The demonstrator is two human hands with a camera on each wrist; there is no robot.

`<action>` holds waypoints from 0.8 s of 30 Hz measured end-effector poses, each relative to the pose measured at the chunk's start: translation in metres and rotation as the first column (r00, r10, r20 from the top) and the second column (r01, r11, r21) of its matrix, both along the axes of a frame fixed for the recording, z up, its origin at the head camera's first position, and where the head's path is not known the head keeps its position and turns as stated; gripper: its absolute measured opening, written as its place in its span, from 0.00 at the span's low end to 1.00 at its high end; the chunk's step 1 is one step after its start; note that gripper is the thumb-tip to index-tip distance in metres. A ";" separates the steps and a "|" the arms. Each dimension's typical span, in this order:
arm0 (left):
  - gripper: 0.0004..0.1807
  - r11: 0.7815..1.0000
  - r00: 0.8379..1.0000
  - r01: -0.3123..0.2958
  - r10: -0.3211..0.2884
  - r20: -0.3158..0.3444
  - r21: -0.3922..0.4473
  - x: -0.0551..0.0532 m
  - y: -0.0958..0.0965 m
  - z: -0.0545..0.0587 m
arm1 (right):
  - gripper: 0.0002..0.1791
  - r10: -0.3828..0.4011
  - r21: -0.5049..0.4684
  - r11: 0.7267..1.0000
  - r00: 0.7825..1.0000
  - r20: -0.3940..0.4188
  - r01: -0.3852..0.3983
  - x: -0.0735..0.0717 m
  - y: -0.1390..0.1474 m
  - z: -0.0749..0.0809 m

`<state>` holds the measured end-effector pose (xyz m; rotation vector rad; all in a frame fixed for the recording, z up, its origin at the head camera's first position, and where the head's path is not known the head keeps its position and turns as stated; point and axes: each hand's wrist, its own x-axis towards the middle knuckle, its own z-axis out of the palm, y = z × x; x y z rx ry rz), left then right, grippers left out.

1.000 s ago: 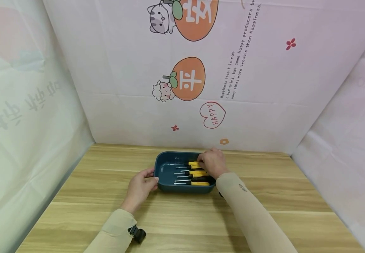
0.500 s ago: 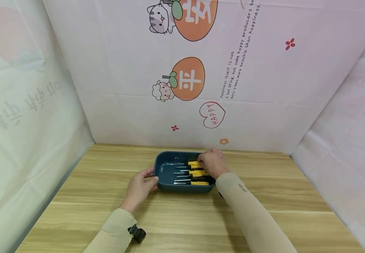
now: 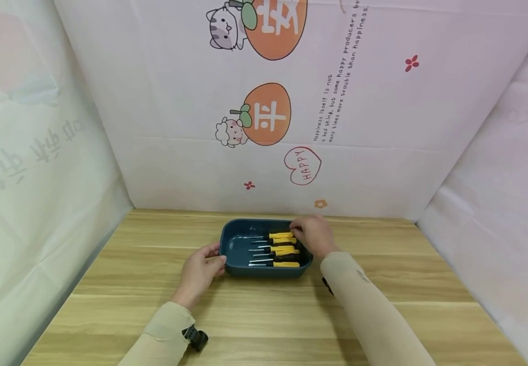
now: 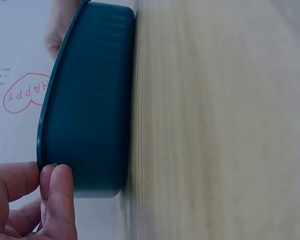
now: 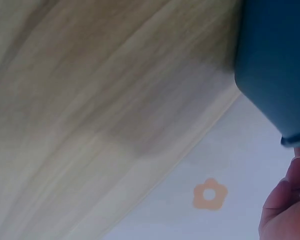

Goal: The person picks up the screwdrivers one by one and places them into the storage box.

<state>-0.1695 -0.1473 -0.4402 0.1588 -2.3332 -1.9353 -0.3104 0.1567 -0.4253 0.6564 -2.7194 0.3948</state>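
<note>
A dark blue rectangular box (image 3: 235, 250) stands on the table near the back wall. Inside, to the right, several screwdrivers with yellow and black handles (image 3: 286, 264) lie side by side, shafts pointing left. With thumb above and fingers below, my left hand (image 3: 200, 268) pinches the box's left rim; the left wrist view shows the fingertips on the dark blue wall. My right hand (image 3: 316, 236) is over the box's back right corner, fingers loosely bent, fingertips right by the ends of the rear handles. In the right wrist view only part of its fingers shows below the rim.
The wood-grain table (image 3: 254, 320) spreads in front and to both sides of the box. A white printed cloth wall (image 3: 177, 168) rises close behind it, with white side walls left and right. A small black device (image 3: 195, 337) sits at the left wrist.
My right hand has drawn back to the right, uncovering more of the yellow handles, which stay in place in the box. The left hand keeps its pinch. The head view has shifted slightly.
</note>
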 end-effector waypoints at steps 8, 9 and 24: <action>0.25 1.000 1.000 0.000 0.000 0.008 -0.002 -0.002 -0.003 0.000 | 0.10 -0.038 -0.184 0.981 0.991 0.130 0.062 0.010 0.014 0.009; 0.25 1.000 1.000 0.001 -0.001 0.009 -0.003 -0.002 -0.004 0.000 | 0.10 -0.040 -0.203 0.977 0.989 0.139 0.068 0.011 0.016 0.010; 0.26 0.999 1.000 -0.001 0.002 0.021 -0.054 -0.002 -0.009 -0.001 | 0.12 0.021 -0.488 0.865 0.963 0.269 0.118 0.028 0.046 0.015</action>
